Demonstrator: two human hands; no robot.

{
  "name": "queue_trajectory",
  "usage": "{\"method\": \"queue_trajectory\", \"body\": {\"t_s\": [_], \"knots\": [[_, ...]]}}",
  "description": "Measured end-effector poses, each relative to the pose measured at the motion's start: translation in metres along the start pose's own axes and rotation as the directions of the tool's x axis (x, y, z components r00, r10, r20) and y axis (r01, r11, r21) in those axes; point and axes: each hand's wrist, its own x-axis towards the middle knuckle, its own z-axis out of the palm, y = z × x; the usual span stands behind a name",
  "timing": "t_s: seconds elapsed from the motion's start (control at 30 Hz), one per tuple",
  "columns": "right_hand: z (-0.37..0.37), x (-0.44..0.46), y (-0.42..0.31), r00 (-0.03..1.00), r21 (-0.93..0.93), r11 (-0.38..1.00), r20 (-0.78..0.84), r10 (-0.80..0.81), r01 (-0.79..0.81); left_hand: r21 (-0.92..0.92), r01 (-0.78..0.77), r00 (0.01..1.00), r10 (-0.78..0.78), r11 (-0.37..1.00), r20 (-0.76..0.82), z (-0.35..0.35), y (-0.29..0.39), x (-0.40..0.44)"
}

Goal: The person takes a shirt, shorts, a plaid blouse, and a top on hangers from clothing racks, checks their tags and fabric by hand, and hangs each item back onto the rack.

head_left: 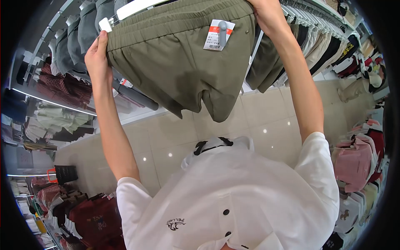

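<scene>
A pair of olive green shorts (pixel 166 62) with an elastic waistband is spread between my two hands at the top of the view. My left hand (pixel 98 58) pinches the waistband's left corner, beside a white hanger clip (pixel 106 25). At the right end of the waistband is my right hand (pixel 268 14), closed around the edge, with its fingertips partly cut off by the frame. A white and orange price tag (pixel 212 39) hangs on the front of the shorts, with a grey security tag (pixel 223 33) over it.
Racks of hanging clothes stand on both sides, with grey garments (pixel 81 39) at the left and trousers (pixel 321 46) at the right. Pink tops (pixel 354 160) hang lower right. A black basket (pixel 66 174) is at lower left. Beige floor tiles (pixel 266 112) lie below. Another person (pixel 354 89) is far right.
</scene>
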Motion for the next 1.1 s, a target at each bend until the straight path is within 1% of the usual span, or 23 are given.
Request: {"method": "queue_trajectory", "body": {"t_s": [0.1, 0.23, 0.33, 0.5, 0.6, 0.63, 0.7, 0.77, 0.8, 0.83, 0.87, 0.97, 1.1], "knots": [[0.001, -0.002, -0.003, 1.0, 0.015, 1.0, -0.002, -0.003, 0.003, -0.033, 0.004, 1.0, -0.004, 0.999, 0.004, -0.003, 0.006, -0.006], [0.003, -0.002, 0.001, 1.0, 0.029, 1.0, -0.008, -0.001, 0.001, -0.027, 0.031, 1.0, -0.031, 0.999, -0.001, -0.011, 0.013, -0.007], [0.005, -0.005, -0.003, 0.997, 0.068, 0.995, 0.014, 0.073, -0.074, -0.05, 0.047, 0.999, -0.047, 0.998, -0.002, -0.009, 0.018, -0.011], [-0.001, -0.007, 0.002, 0.987, 0.082, 0.984, -0.012, 0.16, -0.158, -0.155, 0.093, 0.995, -0.098, 0.984, -0.021, -0.003, 0.018, -0.015], [-0.005, -0.008, -0.001, 0.978, 0.067, 0.977, -0.019, 0.207, -0.205, -0.224, 0.128, 0.992, -0.129, 0.966, 0.011, -0.003, 0.018, -0.016], [-0.006, -0.006, -0.001, 0.974, 0.06, 0.973, -0.019, 0.224, -0.222, -0.207, 0.138, 0.99, -0.135, 0.969, 0.028, -0.002, 0.02, -0.016], [-0.007, -0.001, 0.001, 0.979, 0.056, 0.978, -0.011, 0.204, -0.203, -0.166, 0.161, 0.987, -0.154, 0.973, 0.054, -0.001, 0.024, -0.017], [-0.012, 0.007, 0.008, 0.987, 0.037, 0.986, 0.019, 0.163, -0.163, -0.104, 0.149, 0.988, -0.144, 0.983, 0.061, 0.003, 0.024, -0.016], [-0.012, 0.01, 0.011, 0.992, 0.031, 0.991, 0.001, 0.129, -0.129, -0.076, 0.141, 0.989, -0.136, 0.987, 0.065, 0.006, 0.023, -0.015], [-0.018, 0.014, 0.017, 0.994, 0.055, 0.993, 0.024, 0.107, -0.108, -0.036, 0.114, 0.991, -0.111, 0.993, 0.079, 0.007, 0.021, -0.014], [-0.018, 0.016, 0.019, 0.995, 0.079, 0.993, 0.047, 0.083, -0.087, -0.022, 0.101, 0.99, -0.099, 0.995, 0.096, 0.005, 0.019, -0.012], [-0.02, 0.017, 0.021, 0.998, 0.068, 0.997, 0.053, 0.027, -0.031, 0.025, 0.074, 0.986, -0.077, 0.997, 0.148, -0.003, 0.015, -0.01], [-0.023, 0.023, 0.024, 0.998, 0.07, 0.997, 0.066, -0.021, 0.016, 0.047, 0.071, 0.988, -0.077, 0.996, 0.134, -0.008, 0.015, -0.009]]}}
